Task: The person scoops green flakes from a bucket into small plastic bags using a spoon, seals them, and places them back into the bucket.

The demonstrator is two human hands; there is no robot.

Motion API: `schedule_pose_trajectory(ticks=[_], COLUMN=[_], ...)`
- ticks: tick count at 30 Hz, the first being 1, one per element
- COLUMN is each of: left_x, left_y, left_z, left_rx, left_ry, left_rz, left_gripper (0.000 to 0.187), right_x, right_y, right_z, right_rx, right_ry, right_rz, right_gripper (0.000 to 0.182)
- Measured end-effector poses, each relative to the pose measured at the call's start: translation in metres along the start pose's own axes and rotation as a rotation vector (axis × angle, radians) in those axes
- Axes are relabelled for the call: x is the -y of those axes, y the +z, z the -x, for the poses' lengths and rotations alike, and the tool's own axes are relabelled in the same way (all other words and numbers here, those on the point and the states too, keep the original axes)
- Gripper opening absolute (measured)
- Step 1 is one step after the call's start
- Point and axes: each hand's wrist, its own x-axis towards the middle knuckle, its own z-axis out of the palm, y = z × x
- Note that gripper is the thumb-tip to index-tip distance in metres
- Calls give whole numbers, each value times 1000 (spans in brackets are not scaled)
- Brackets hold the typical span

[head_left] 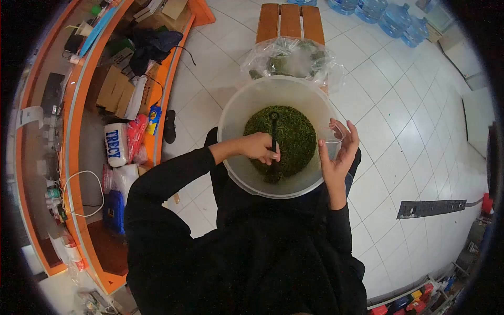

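Note:
A large translucent bucket (pixel 239 181) stands between the person's legs, with chopped green plant matter (pixel 296 139) inside. My left hand (pixel 261 147) reaches into it, fingers closed round the handle of a black scoop (pixel 274 126). The scoop's lower end rests in the green matter, partly covered by it. At the bucket's right rim is my right hand (pixel 338 157), thumb and fingers apart around the outer edge. A thin white handle or cord (pixel 334 140) loops beside its fingers.
Beyond the bucket, a clear plastic bag (pixel 294 60) with green matter lies on a slatted wooden bench (pixel 290 23). Orange shelving (pixel 165 89) with boxes and packages stands at left. Large blue water bottles (pixel 394 21) are at back right. A dark strip (pixel 431 208) lies on the tiles.

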Motion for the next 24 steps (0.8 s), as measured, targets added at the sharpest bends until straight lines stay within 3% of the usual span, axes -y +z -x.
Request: schedule_pose_trajectory(ticks=[6, 12, 15, 18, 22, 24], left_x=[-2, -14, -21, -14, -21, -25], left_y=[-4, -6, -2, 0, 5, 11], left_z=[14, 35, 51, 60, 73, 68], left_rx=[-23, -196, -379, -547, -773, -873], left_ry=[68, 228, 253, 377, 613, 688], left_rz=[293, 392, 474, 618, 729, 649], left_gripper=[19, 19, 18, 16, 18, 18], right_x=[6, 0, 1, 10, 29, 32], right_y=[4, 1, 0, -2, -6, 2], right_z=[0, 1, 2, -1, -10, -8], right_rx=[-51, 31, 47, 141, 459, 504], right_ry=[-10, -44, -30, 6, -74, 39], right_rz=[-101, 4, 39, 122, 379, 212], right_gripper=[83, 82, 80, 81, 85, 89])
